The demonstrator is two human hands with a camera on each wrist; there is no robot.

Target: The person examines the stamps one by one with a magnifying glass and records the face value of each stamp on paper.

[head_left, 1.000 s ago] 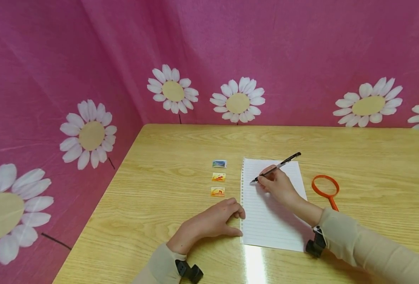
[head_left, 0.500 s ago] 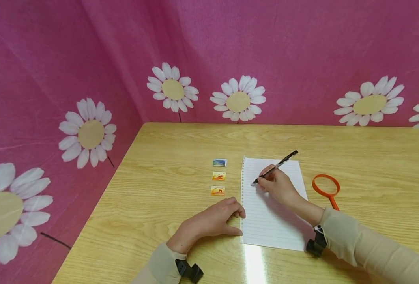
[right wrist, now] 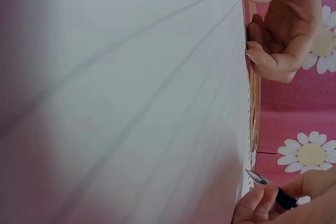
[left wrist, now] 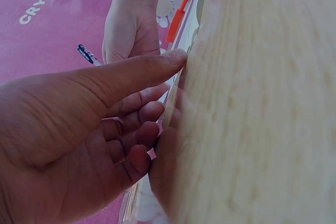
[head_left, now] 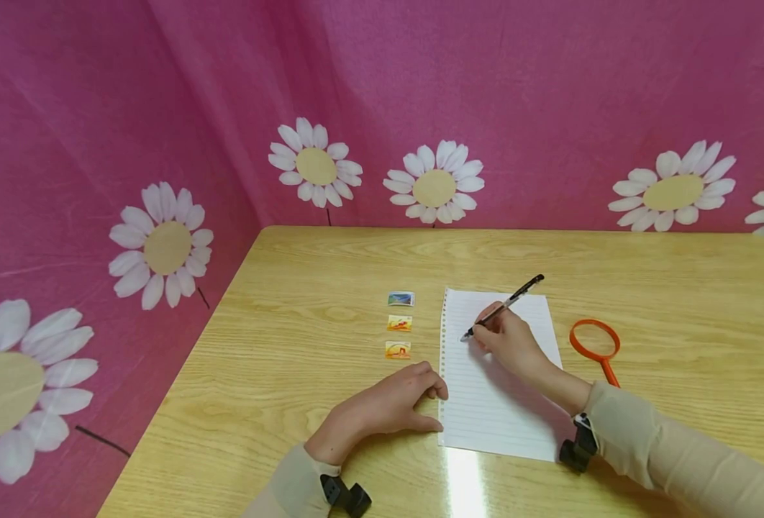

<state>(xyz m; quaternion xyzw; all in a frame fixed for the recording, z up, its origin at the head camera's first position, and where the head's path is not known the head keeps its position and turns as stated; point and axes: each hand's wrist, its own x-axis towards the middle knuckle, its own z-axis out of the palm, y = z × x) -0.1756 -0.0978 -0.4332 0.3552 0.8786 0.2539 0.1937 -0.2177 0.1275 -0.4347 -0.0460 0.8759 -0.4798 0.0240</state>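
My right hand (head_left: 511,345) pinches a black gel pen (head_left: 518,293) with a clear barrel. The pen slants up to the right, its tip at the upper left part of a lined sheet of paper (head_left: 505,424) with a punched left edge. In the right wrist view the pen's tip (right wrist: 254,176) is right at the paper's surface. My left hand (head_left: 388,399) rests at the sheet's lower left edge, fingers loosely bent and thumb (left wrist: 152,66) stretched out. It holds nothing. Any writing by the tip is too small to make out.
Three small picture stamps lie in a column left of the sheet: a blue one (head_left: 401,298), a yellow one (head_left: 399,324) and an orange-yellow one (head_left: 398,350). A red magnifying glass (head_left: 606,354) lies right of the paper. Pink daisy-print cloth (head_left: 524,93) borders the wooden table (head_left: 278,324).
The pen tip has shifted slightly right and toward me on the sheet, and the pen's upper end has swung a little left. My left hand stays where it was.
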